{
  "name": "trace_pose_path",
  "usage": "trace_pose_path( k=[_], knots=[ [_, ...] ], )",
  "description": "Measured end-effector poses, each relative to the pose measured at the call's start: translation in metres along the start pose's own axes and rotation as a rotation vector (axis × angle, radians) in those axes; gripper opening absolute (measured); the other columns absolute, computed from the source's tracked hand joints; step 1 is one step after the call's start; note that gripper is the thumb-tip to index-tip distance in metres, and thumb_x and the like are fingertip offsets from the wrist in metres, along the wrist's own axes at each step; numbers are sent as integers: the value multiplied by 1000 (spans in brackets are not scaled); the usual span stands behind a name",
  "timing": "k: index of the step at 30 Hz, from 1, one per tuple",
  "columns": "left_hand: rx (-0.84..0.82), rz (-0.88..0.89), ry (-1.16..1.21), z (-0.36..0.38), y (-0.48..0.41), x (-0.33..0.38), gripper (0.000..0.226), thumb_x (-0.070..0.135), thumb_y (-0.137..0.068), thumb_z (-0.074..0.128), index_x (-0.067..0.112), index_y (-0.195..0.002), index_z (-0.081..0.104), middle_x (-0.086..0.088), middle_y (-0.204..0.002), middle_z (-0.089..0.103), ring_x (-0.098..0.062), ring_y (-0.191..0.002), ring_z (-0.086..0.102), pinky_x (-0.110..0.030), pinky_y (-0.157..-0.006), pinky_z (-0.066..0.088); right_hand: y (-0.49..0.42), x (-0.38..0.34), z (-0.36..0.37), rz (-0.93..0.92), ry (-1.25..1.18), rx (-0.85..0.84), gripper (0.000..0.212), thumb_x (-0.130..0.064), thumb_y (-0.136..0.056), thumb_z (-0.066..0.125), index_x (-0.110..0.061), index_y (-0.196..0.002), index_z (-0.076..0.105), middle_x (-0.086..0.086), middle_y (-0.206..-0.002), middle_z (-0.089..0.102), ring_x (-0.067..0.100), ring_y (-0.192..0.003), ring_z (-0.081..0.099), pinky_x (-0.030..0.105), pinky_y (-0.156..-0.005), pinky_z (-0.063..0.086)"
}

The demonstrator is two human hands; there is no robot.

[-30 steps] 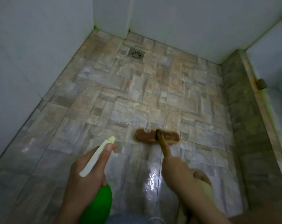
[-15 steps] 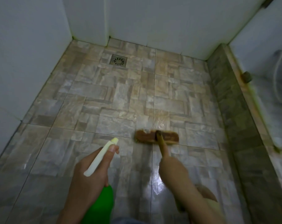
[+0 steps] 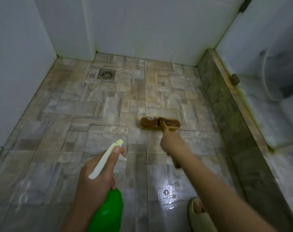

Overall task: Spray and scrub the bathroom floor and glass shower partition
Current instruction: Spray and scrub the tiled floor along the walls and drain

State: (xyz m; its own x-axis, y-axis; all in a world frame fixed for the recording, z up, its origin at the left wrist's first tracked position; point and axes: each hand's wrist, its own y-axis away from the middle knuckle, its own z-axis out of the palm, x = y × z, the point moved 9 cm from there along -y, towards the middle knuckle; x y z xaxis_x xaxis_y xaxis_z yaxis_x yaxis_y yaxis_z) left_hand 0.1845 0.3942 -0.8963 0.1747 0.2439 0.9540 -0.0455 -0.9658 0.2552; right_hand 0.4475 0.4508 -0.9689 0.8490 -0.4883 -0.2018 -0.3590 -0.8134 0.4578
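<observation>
One scrub brush [image 3: 160, 123] lies bristles-down on the stone-pattern floor [image 3: 85, 114], well right of the floor drain [image 3: 106, 74]. The right hand [image 3: 171, 142], blurred, seems closed around its handle. Nearer than the drain, the left hand [image 3: 96, 181] is wrapped around a green spray bottle [image 3: 107, 213].

Scrubbing the shower floor [image 3: 95, 114]
Right hand [image 3: 171, 142] grips the brush [image 3: 160, 123] ahead of it; left hand [image 3: 96, 178] holds the green spray bottle [image 3: 107, 213] beside it
</observation>
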Motion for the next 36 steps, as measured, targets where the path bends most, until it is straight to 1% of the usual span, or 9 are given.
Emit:
trace_pose_path(
  k=[2, 4, 8, 12, 18, 25, 30, 33, 36],
  knots=[
    [8, -3, -1, 3, 2, 3, 31, 54, -85, 52, 37, -86, 78, 0, -51, 67, -20, -38, 54, -16, -49, 46, -24, -8, -24, -29, 70, -57, 58, -5, -95, 38, -13, -150, 21, 10, -87, 59, 22, -75, 61, 38, -72, 57],
    [5, -14, 14, 6, -1, 6, 37, 57, -82, 50, 34, -89, 78, 0, -49, 65, -19, -37, 54, -17, -49, 46, -14, -4, -31, -97, 199, -69, 61, -4, -95, 41, -9, -151, 16, 7, -78, 55, 21, -71, 63, 34, -68, 57],
    [-50, -17, -21, 25, -16, 7, 38, 66, -81, 48, 43, -83, 77, -17, -75, 75, -17, -37, 54, -29, -57, 52, -1, 19, -28, -112, 396, -209, 54, -2, -93, 45, -5, -145, 30, 7, -74, 54, 16, -56, 58, 28, -54, 55],
    [-81, 19, -63, 50, -32, 26, 49, 70, -90, 54, 28, -80, 79, 2, -93, 80, -24, -39, 58, -29, -55, 52, -47, 13, -54, -190, 430, -250, 58, -2, -92, 44, -7, -147, 28, 14, -88, 63, 19, -56, 60, 27, -44, 52],
    [-175, 38, -174, 87, -45, 54, 50, 78, -81, 55, 35, -90, 79, -21, -96, 76, -20, -39, 57, -43, -60, 57, -17, 74, -46, -143, 485, -399, 50, -4, -93, 43, -9, -142, 38, 12, -85, 60, 20, -57, 63, 24, -35, 46],
    [-82, 20, -163, 108, -63, 75, 50, 76, -86, 54, 33, -91, 79, 2, -94, 80, -25, -43, 59, -34, -54, 52, -90, 47, -69, -260, 125, -128, 80, -2, -92, 33, -40, -152, -4, 17, -115, 54, 21, -61, 55, 37, -56, 55],
    [25, 3, -143, 113, -68, 79, 62, 78, -78, 48, 26, -88, 80, 18, -102, 78, -39, -70, 71, -34, -52, 50, 15, 108, -26, -119, 46, -84, 91, 1, -91, 36, -35, -147, -25, -3, -61, 47, 10, -48, 41, 27, -49, 36],
    [52, -6, -153, 123, -73, 81, 48, 76, -84, 51, 37, -86, 79, 16, -104, 77, -39, -79, 72, -34, -51, 51, -41, 88, -43, -129, 40, -41, 82, -2, -93, 37, -25, -152, -14, 6, -84, 64, 17, -62, 51, 33, -63, 44],
    [74, 40, -161, 134, -78, 86, 31, 69, -90, 55, 50, -78, 76, 13, -99, 78, -34, -55, 63, -33, -54, 49, -124, 54, -73, -181, 14, -24, 74, -2, -93, 37, -23, -154, 1, 15, -112, 62, 26, -89, 62, 38, -75, 48]
  ],
)
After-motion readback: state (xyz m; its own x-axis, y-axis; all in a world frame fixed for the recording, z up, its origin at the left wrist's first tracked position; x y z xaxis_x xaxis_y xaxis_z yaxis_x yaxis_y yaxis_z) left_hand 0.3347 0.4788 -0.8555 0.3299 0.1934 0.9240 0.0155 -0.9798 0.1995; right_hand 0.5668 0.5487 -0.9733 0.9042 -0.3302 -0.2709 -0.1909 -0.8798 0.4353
